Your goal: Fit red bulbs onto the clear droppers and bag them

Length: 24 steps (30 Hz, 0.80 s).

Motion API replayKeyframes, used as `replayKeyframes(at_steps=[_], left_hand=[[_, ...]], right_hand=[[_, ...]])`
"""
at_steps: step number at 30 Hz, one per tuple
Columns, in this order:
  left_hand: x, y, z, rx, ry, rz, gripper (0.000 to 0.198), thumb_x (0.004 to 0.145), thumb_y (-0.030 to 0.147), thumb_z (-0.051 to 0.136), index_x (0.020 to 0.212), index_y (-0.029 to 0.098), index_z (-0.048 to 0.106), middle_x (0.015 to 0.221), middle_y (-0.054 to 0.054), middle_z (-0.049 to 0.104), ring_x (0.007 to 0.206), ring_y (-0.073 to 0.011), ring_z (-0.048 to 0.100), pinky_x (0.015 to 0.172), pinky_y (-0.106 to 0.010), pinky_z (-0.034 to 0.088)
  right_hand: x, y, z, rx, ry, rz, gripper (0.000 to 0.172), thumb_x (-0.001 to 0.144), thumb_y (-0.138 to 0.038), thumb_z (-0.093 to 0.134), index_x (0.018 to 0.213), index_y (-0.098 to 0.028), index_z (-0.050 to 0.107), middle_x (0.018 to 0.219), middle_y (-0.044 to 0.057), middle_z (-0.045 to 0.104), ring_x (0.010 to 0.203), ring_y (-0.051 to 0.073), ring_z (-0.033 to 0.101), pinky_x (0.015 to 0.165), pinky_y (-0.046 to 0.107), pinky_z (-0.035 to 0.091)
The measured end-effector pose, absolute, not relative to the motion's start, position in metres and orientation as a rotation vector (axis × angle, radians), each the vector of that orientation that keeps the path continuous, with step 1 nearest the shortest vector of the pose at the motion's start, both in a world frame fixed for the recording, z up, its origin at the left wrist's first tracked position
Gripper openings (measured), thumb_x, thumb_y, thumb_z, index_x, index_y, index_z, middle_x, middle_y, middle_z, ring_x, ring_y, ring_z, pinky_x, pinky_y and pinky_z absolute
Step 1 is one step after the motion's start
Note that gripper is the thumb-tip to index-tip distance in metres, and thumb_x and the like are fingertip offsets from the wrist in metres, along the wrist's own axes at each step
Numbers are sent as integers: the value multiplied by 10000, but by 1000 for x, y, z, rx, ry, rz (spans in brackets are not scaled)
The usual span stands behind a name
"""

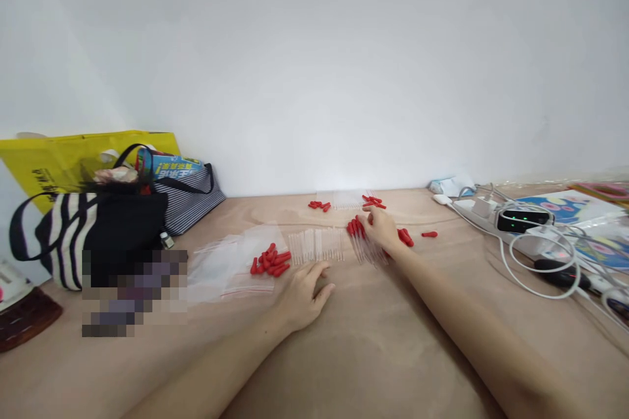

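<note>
My left hand (305,294) rests on the table with its thumb and fingers apart, holding nothing. Just beyond its fingertips lies a row of clear dropper tubes (315,245) without bulbs. To its left, red rubber bulbs (270,260) are heaped on clear zip bags (230,268). My right hand (381,228) is curled over a row of droppers (362,245) fitted with red bulbs, hiding part of it. Its fingertips are mostly covered, so what they grip is unclear. More red bulbs (405,237) lie right beside that hand, and one single bulb (429,234) lies farther right.
Near the wall, another bag of tubes (351,200) lies between small groups of red bulbs (320,205). Bags, including a black-and-white striped one (113,229), stand at left. A power strip (484,215) with tangled white cables (515,262) occupies the right.
</note>
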State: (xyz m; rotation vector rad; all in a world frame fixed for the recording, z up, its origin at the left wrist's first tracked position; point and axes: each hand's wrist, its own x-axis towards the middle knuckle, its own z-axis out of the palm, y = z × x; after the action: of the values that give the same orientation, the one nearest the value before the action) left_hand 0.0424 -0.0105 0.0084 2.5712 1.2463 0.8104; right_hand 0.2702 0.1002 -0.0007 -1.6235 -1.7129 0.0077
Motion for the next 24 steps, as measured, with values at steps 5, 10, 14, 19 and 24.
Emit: replayKeyframes(at_steps=[5, 10, 14, 19, 24], left_hand=[[43, -8, 4, 2629, 1327, 877, 108, 777, 220, 519, 858, 186, 583, 879, -46, 594, 868, -214, 521, 740, -352, 436], [61, 16, 5, 2672, 1434, 931, 160, 741, 97, 505, 846, 164, 605, 909, -58, 559, 903, -205, 485, 797, -337, 413], [87, 44, 7, 2669, 1607, 829, 151, 745, 138, 521, 853, 156, 625, 982, -88, 537, 968, -246, 452, 807, -383, 385], [114, 60, 8, 2627, 1744, 750, 149, 735, 175, 525, 825, 113, 626, 996, -143, 508, 966, -300, 425, 792, -437, 358], [127, 62, 12, 2608, 1831, 609, 202, 732, 146, 504, 871, 73, 630, 980, -169, 503, 968, -304, 414, 799, -418, 348]], right_hand=[[329, 84, -3, -1698, -1610, -86, 253, 775, -192, 413, 897, -136, 627, 903, 125, 583, 817, 215, 547, 758, 328, 391], [394, 62, -24, -1962, -1661, -202, 240, 763, -238, 466, 880, -167, 663, 910, 116, 611, 866, 239, 553, 777, 340, 398], [412, 56, -37, -1898, -1830, -141, 254, 778, -210, 453, 930, -157, 650, 922, 109, 619, 853, 211, 568, 787, 312, 412], [412, 62, -42, -1886, -1798, -160, 255, 767, -137, 434, 911, -128, 644, 916, 129, 595, 842, 190, 571, 785, 278, 420], [411, 67, -45, -1899, -1652, -133, 165, 738, -137, 469, 784, -156, 627, 836, 106, 597, 760, 189, 578, 694, 281, 433]])
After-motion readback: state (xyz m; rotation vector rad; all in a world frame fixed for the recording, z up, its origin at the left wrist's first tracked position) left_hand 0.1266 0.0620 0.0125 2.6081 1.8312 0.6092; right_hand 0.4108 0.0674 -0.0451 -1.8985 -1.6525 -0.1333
